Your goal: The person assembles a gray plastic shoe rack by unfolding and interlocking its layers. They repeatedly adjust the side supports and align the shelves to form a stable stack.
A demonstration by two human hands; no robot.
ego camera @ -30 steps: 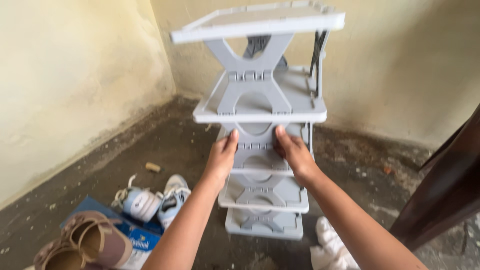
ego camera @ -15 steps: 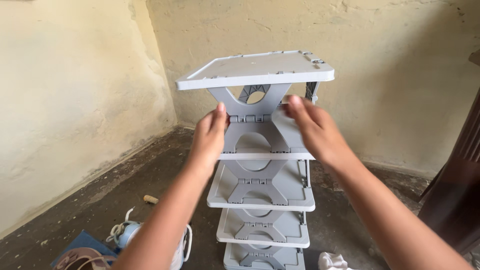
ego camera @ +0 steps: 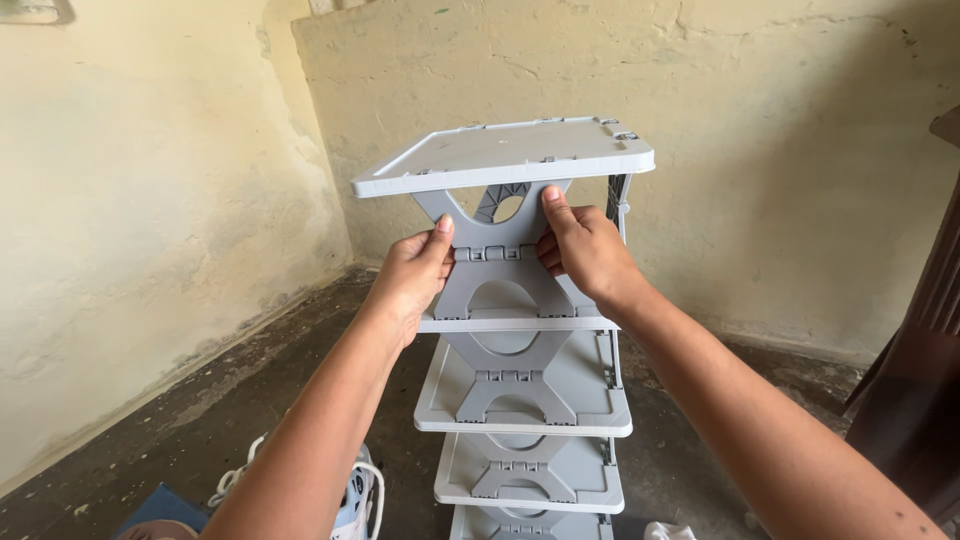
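Observation:
A grey plastic folding shoe rack [ego camera: 520, 390] stands upright in front of me with several tiers stacked one above another. Its top shelf [ego camera: 505, 155] is flat and tilts slightly. Under that shelf, both hands press on the X-shaped side brace [ego camera: 497, 262]. My left hand [ego camera: 412, 275] lies on the brace's left edge, thumb pointing up. My right hand [ego camera: 585, 250] grips the brace's right edge, fingers curled around it. The lower tiers show below my forearms.
Yellowish plastered walls [ego camera: 150, 220] meet in a corner behind the rack. The floor [ego camera: 250, 400] is dark, rough concrete. A white sneaker with laces [ego camera: 355, 495] lies at the lower left, beside a blue item [ego camera: 160, 505]. A dark wooden piece [ego camera: 920, 380] stands at the right.
Both hands have moved up the rack from a lower tier to the brace under the top shelf. The view has tilted upward, so the shoes on the floor mostly left the frame.

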